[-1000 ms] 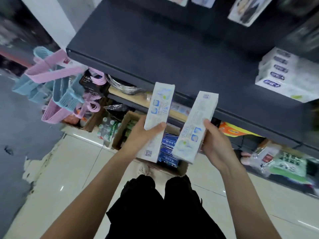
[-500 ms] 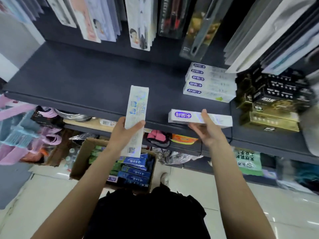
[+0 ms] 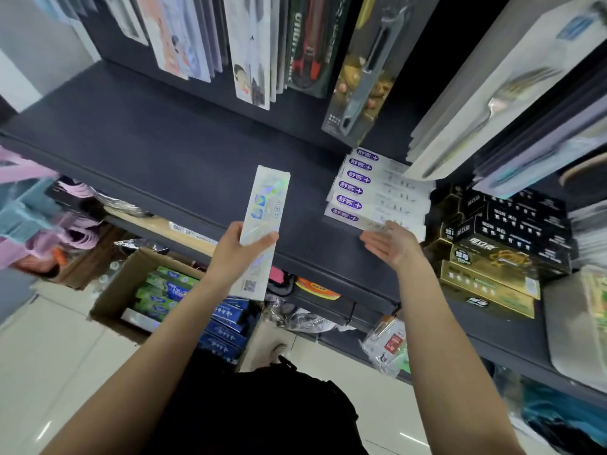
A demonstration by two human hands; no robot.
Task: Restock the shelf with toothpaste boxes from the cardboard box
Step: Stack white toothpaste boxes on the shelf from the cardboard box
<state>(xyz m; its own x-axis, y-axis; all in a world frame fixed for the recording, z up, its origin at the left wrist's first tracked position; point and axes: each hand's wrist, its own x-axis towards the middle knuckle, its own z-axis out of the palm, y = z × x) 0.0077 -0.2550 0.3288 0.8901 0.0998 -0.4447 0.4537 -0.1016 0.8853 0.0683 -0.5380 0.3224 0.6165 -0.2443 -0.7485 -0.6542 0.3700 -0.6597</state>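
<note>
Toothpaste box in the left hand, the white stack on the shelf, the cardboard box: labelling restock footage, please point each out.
toothpaste box (image 3: 265, 205), head view, printed front face.
white stack (image 3: 377, 195), head view, top box.
cardboard box (image 3: 115, 290), head view, left wall.

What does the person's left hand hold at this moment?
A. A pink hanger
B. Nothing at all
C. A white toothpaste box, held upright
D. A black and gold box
C. The left hand grips the white toothpaste box near its lower half, with the box standing upright in front of the dark shelf, while the right hand is open beside the row of white boxes with purple logos.
</note>
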